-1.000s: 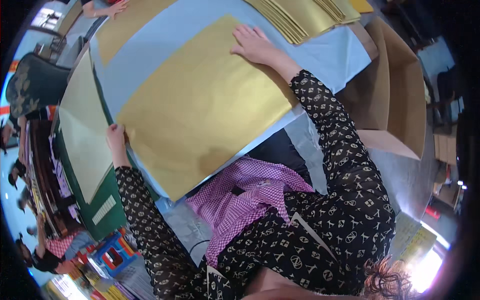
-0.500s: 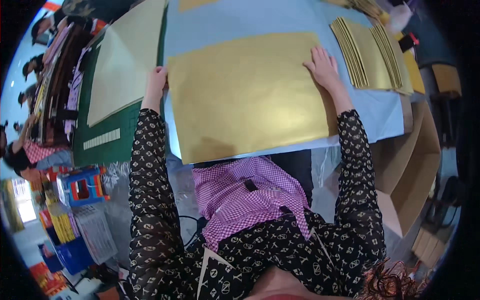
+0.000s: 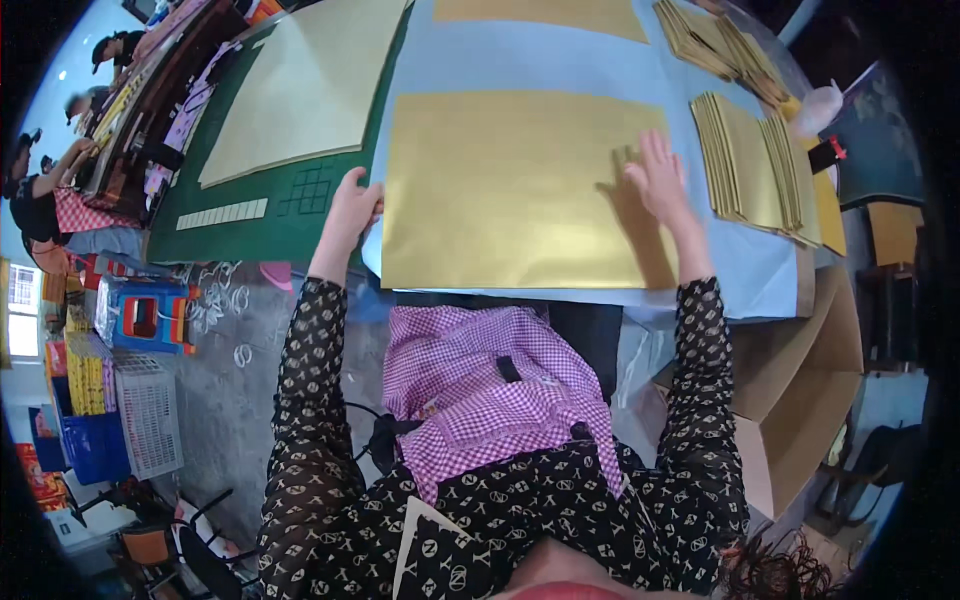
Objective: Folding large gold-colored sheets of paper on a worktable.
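Observation:
A large gold sheet of paper (image 3: 510,190) lies flat on a light blue covering (image 3: 520,60) in front of me. At its left edge, my left hand (image 3: 350,212) has its fingers curled and its thumb raised. Whether anything is pinched in those fingers is hidden. My right hand (image 3: 660,185) is open, fingers stretched out, at the sheet's right edge. A dark shadow of it falls on the gold surface, and I cannot tell whether the palm touches the paper.
Stacks of folded gold paper (image 3: 750,165) sit at the right, with more folded pieces (image 3: 715,40) behind. Pale sheets (image 3: 300,90) lie on a green cutting mat (image 3: 300,200) at left, near a white strip (image 3: 222,214). An open cardboard box (image 3: 810,400) stands lower right. People work far left.
My left hand has come slightly away from the sheet's edge, its thumb now raised. My right hand has shifted to lie over the right edge. The whole view has turned and moved.

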### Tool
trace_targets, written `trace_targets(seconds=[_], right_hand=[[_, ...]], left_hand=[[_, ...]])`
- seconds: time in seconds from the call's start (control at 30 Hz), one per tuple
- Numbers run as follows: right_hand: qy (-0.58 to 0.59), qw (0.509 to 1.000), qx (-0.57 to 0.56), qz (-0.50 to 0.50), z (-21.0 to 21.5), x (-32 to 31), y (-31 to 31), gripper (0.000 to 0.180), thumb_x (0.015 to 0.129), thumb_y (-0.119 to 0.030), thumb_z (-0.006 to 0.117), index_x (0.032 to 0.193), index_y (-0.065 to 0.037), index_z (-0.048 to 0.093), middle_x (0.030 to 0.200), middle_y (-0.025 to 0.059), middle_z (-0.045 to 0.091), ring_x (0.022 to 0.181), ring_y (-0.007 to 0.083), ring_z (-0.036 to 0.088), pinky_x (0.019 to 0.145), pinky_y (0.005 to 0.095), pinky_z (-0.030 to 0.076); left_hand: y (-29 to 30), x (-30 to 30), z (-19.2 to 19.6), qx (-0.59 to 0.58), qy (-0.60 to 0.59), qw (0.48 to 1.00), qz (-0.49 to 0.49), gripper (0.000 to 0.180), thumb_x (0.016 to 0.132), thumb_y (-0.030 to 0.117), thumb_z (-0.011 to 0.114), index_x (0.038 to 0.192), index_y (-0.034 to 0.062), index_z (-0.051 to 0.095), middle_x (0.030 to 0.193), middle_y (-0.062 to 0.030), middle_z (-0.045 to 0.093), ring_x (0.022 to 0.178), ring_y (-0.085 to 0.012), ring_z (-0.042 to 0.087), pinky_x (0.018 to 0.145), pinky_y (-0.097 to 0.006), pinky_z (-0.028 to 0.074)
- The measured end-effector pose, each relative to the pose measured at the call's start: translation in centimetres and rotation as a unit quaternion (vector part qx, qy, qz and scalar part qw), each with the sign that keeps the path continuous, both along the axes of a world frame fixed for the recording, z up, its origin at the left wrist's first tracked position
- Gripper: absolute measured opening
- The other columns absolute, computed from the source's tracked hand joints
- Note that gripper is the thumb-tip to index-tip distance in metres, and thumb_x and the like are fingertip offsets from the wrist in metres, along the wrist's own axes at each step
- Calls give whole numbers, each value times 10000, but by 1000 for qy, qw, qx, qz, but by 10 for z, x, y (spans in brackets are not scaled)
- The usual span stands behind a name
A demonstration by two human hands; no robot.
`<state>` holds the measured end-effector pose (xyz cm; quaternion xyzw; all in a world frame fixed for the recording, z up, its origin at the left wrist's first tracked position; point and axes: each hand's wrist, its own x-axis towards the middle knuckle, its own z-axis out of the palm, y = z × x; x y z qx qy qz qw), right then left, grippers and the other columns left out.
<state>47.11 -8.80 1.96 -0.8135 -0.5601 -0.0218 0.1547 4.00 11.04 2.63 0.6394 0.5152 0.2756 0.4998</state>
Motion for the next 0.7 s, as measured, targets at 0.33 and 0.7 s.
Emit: trace_targets(seconds=[0.33, 0.7], right_hand=[[130, 978, 149, -61, 1, -55, -148, 467, 890, -253, 585, 1284, -16, 502, 1352, 193, 469, 1279, 290, 427, 1044, 375, 323], [191, 919, 222, -264, -36, -22, -194, 348, 847, -222, 598, 1120, -9, 630, 959, 170, 684, 879, 239, 664, 800, 322, 496]], left_hand=[[-133, -58, -44, -17, -144, 975, 170, 236, 920, 231, 559, 998, 10, 585, 764, -25, 596, 630, -65, 545, 516, -197, 414], [-139, -45, -62, -163, -218, 949, 158, 274, 932, 303, 566, 865, 40, 525, 689, -36, 571, 538, -107, 538, 445, -221, 414]])
